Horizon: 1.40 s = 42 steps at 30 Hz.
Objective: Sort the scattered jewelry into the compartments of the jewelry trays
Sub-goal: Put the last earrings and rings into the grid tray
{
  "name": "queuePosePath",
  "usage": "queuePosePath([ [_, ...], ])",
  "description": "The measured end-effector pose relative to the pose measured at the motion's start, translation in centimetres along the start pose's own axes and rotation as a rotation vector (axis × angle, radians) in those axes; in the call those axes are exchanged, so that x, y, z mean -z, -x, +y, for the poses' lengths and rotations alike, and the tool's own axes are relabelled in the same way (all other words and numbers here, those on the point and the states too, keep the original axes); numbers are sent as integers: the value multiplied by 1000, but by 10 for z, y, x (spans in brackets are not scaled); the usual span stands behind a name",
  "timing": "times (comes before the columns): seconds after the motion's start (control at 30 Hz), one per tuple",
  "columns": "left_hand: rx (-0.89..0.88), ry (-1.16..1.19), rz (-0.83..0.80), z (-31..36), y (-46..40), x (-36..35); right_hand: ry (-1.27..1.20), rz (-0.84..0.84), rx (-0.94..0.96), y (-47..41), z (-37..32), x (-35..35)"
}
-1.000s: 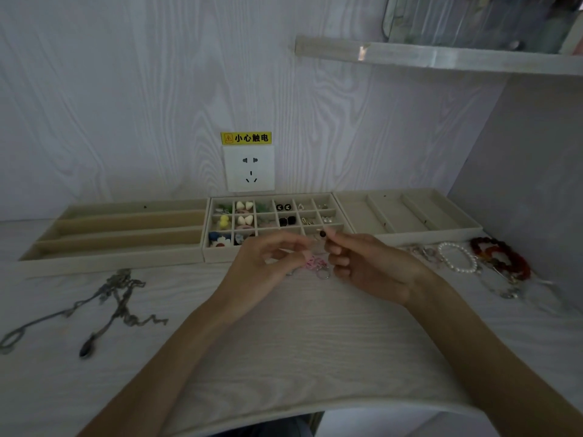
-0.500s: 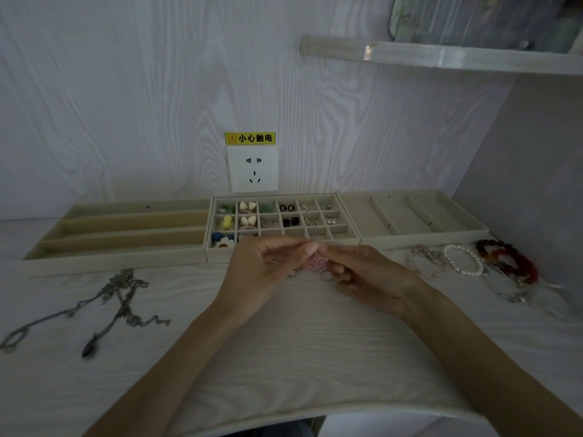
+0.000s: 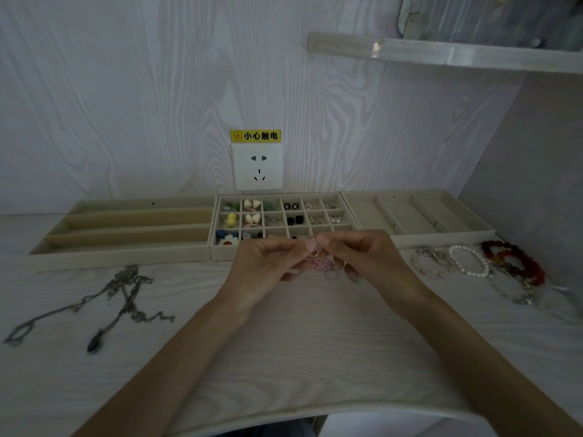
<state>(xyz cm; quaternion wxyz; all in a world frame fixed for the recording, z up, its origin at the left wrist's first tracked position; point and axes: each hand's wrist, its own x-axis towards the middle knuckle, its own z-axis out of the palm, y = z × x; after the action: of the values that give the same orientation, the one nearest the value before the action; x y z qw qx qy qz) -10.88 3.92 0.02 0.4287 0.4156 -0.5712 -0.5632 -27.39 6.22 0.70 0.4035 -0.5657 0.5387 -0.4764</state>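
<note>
1. Two hands met over the worktop (image 3: 284, 342) just in front of the middle tray (image 3: 220, 253); the left hand (image 3: 268, 263) and right hand (image 3: 369, 257) each pinched the same small ring (image 3: 314, 253) between thumb and fingertip.
2. Under the hands lay a small heap of rings (image 3: 328, 269), pink and silver, on the worktop and touching one another.
3. Middle tray: many small compartments, most of the far ones holding earrings and studs; several near-row cells looked unfilled.
4. Left tray (image 3: 126, 234), long channels, and right tray (image 3: 416, 216), wider bays, held nothing visible.
5. Chain necklaces (image 3: 126, 291) lay tangled at the left; a pearl bracelet (image 3: 470, 263) and a red bead bracelet (image 3: 520, 263) lay at the right, near the right tray.
6. Handling judgement: the ring appeared light, rigid and smooth, liable to slip or roll if dropped. A fingertip pinch across the band is advised, with release low inside a cell.
7. Whether the ring was snagged on the heap could not be determined.
</note>
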Motion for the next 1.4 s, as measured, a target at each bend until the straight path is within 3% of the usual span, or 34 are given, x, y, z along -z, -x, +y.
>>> queuePosePath([
  [0.17, 85, 65, -35, 4, 0, 2, -8, -50, 122, 4, -6, 3],
  [0.33, 93, 22, -90, 4, 0, 3, 66, 36, 185, 0, -3, 4],
  [0.53, -13, -101, -73, 1, 0, 4, 118, 64, 236, 0, 1, 1],
  [0.63, -59, -99, -72, -1, -1, 5, 127, 120, 175, 0, 2, 1],
  [0.8, -206, -138, -53, -6, -3, 4, 108, 69, 78, -1, 3, 0],
  [1.1, -318, -189, -69, -10, -3, 5, 125, 48, 157, 2, 1, -3],
  [1.3, -295, -240, 26, -11, -4, 3, 343, 144, 248, 0, 9, -3],
  [1.4, -405, -503, 123, -16, -3, 3, 561, 126, 304, -1, 16, -3],
])
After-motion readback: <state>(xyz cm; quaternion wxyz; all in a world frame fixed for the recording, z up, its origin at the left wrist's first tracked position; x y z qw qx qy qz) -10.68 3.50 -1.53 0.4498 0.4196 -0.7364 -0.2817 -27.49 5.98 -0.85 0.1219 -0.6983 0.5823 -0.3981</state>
